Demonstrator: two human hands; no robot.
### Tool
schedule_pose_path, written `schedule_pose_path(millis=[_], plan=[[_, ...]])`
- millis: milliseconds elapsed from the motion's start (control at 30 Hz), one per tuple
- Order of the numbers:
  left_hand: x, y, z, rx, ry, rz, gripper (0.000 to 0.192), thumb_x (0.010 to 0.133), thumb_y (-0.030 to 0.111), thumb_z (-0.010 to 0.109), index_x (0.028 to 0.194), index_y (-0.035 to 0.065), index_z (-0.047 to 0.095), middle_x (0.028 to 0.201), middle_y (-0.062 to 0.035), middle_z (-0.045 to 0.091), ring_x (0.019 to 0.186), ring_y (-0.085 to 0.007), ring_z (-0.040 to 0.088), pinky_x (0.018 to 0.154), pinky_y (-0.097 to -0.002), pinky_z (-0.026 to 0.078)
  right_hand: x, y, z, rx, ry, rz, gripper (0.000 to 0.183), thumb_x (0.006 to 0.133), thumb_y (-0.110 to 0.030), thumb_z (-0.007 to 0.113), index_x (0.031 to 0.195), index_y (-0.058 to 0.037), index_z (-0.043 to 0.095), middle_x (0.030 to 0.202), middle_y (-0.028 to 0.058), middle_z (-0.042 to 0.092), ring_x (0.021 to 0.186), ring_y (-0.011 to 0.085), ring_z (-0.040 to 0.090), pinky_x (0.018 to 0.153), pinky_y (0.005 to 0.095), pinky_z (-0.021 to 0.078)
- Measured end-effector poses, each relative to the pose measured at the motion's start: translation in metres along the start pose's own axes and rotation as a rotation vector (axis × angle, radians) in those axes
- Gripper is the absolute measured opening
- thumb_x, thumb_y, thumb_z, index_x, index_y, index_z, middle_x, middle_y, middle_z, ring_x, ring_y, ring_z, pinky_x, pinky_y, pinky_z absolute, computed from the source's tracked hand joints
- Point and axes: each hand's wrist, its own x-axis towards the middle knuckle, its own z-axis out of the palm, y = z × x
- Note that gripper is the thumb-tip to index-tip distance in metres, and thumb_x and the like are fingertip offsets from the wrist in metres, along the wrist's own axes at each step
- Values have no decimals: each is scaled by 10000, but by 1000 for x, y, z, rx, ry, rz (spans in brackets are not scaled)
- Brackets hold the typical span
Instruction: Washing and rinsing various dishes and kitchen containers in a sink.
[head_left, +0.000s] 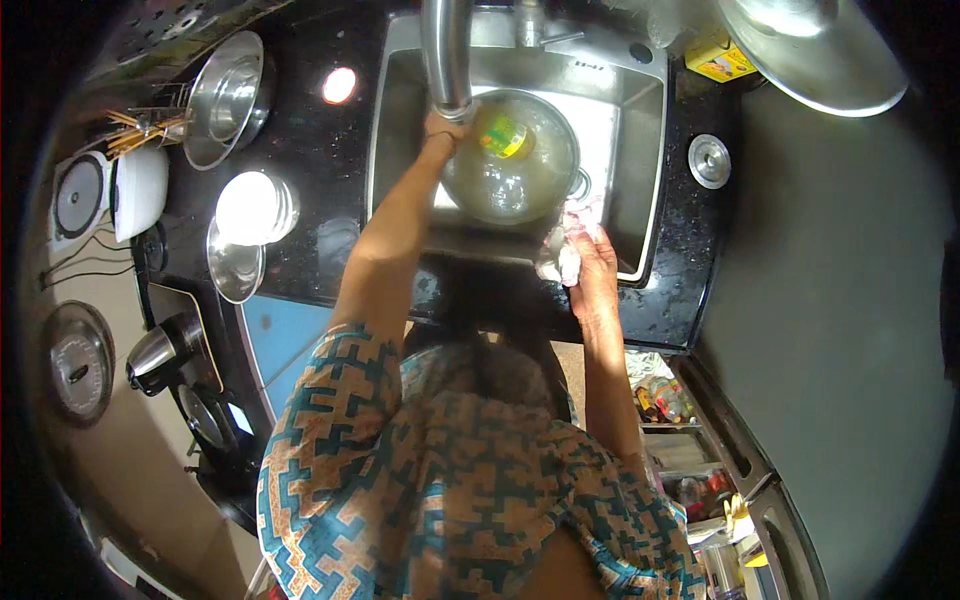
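Observation:
My left hand (442, 129) reaches the left rim of a round metal basin (517, 199) in the sink, right below the faucet spout (448, 60). The spout hides part of its fingers, so its grip on the rim or spout cannot be made out. Cloudy water fills the basin, and a yellow-and-green labelled container (504, 136) lies in it. A crumpled white-and-pink cloth (571, 244) is held by my right hand (596, 266) over the front edge of the stainless steel sink (641, 180), at the basin's lower right.
On the black counter (315, 262) to the left are stacked white plates (251, 208) and metal bowls (225, 101). A drain strainer (709, 161) lies right of the sink. A large metal pan (847, 67) and a yellow box (721, 61) stand at upper right. An electric kettle (161, 356) is at far left.

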Motion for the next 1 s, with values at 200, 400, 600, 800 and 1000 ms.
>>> schedule_pose_path(millis=[200, 400, 600, 800, 1000], plan=[[-68, 65, 20, 444, 69, 398, 401, 867, 474, 609, 873, 91, 729, 815, -189, 683, 773, -364, 664, 706, -480, 520, 1, -4, -10, 15, 30, -40, 258, 951, -111, 567, 1202, -77, 612, 855, 70, 671, 714, 130, 640, 559, 257, 521], [-74, 74, 16, 553, -91, 328, 354, 851, 432, 643, 981, 111, 715, 817, -175, 688, 783, -379, 664, 723, -490, 523, 3, -11, -8, 15, 73, -17, 252, 955, -96, 549, 1200, -83, 606, 830, 75, 666, 619, 110, 601, 462, 247, 492], [-70, 66, 36, 604, -131, 461, 268, 842, 338, 647, 959, 105, 710, 807, -164, 690, 781, -380, 657, 824, -470, 511, 9, -9, -21, 95, 15, 3, 237, 939, -118, 603, 1167, -62, 626, 918, 58, 685, 743, 163, 671, 559, 292, 564], [-107, 47, 23, 543, -105, 474, 229, 822, 248, 665, 989, 93, 692, 1002, -129, 668, 946, -355, 593, 888, -447, 472, 13, -3, -31, 65, 44, -28, 226, 936, -127, 609, 1150, -55, 623, 900, 57, 678, 746, 171, 667, 572, 301, 567], [-89, 60, 22, 321, 76, 590, 160, 831, 223, 690, 929, 104, 730, 956, -108, 664, 933, -334, 564, 862, -420, 436, 11, -17, -17, 38, 108, -7, 247, 944, -109, 580, 1186, -76, 614, 861, 56, 665, 691, 125, 633, 490, 270, 535]])
